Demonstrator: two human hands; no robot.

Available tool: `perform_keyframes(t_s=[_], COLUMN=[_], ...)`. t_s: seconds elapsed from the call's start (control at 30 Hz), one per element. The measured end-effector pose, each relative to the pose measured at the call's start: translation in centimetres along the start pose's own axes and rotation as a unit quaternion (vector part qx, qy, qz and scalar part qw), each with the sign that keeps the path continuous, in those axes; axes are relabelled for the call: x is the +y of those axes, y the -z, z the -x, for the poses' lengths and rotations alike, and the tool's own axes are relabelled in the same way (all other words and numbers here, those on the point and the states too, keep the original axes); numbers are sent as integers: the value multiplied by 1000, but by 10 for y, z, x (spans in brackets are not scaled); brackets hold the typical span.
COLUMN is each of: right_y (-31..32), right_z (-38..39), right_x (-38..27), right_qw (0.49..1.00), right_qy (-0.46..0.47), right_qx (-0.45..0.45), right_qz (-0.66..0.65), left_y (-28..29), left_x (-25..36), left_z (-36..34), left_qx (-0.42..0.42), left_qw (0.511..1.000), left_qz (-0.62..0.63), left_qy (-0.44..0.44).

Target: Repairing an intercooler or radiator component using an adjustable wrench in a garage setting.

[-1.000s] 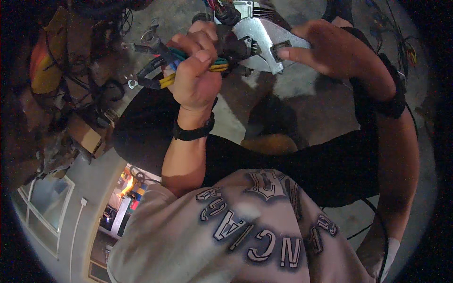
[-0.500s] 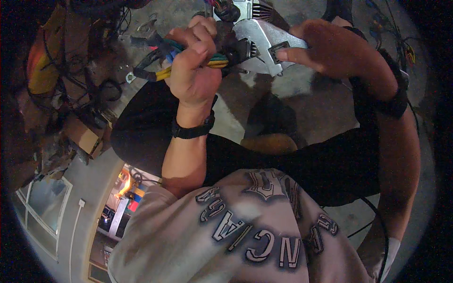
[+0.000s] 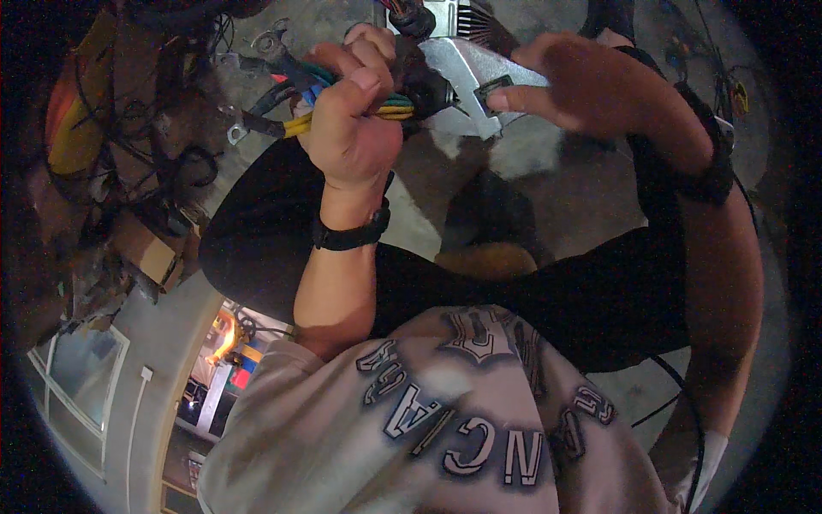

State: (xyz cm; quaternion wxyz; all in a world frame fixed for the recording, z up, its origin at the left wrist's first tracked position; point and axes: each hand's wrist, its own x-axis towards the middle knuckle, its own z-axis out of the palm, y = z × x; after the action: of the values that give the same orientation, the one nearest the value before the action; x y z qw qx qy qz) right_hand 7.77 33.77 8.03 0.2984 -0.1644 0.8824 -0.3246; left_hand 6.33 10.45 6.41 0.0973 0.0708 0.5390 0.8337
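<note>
My left hand (image 3: 355, 128) is closed in a fist around a bundle of thick cables (image 3: 394, 111) in yellow, green and blue. Metal ring terminals (image 3: 236, 133) stick out past its left side, with black sleeving behind them. My right hand (image 3: 582, 86) grips a silver metal-cased part (image 3: 462, 73), the thumb lying on a dark rectangular inset in its face. The bundle's right end runs up to this part; a dark piece lies between them, and whether they are joined I cannot tell. Both hands are raised above my bent legs.
Tangled black cables (image 3: 197, 163) and cardboard pieces (image 3: 147, 248) lie at the left. Another finned metal unit (image 3: 441, 17) with a wire bundle (image 3: 413, 19) sits at the far top. Loose coloured wires (image 3: 738, 98) lie on the concrete floor at the right. A black cord (image 3: 681, 385) loops beside my right arm.
The silver part and my right hand have shifted slightly left. The ring terminals have tilted and moved a little, one upper terminal now showing more clearly. Both grips stay the same.
</note>
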Motion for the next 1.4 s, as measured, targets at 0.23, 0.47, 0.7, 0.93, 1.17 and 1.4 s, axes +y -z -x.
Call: perform_keyframes(t_s=[0.23, 0.47, 0.7, 0.93, 1.17, 1.4], right_y=[2, -1, -4, -18, -30, -36], right_z=[-5, -5, -6, -5, 0, 21], right_x=[-11, -15, -11, -3, 9, 36], right_qw=[986, 985, 988, 995, 989, 955], right_qy=[-12, -50, -45, -22, -70, 149], right_qx=[-107, -99, -96, -52, -72, 45], right_qz=[-130, -129, -116, -82, -112, 253], left_y=[-3, -7, 5, 12, 18, 0], left_x=[-6, -8, -7, -14, -26, -32], left_z=[2, 0, -19, -18, -30, -43], left_qx=[29, 41, 20, 50, -12, -131], left_qw=[999, 998, 990, 968, 976, 937], left_qz=[-4, 19, -1, -61, -87, -292], left_qy=[30, 38, 139, 239, 198, 143])
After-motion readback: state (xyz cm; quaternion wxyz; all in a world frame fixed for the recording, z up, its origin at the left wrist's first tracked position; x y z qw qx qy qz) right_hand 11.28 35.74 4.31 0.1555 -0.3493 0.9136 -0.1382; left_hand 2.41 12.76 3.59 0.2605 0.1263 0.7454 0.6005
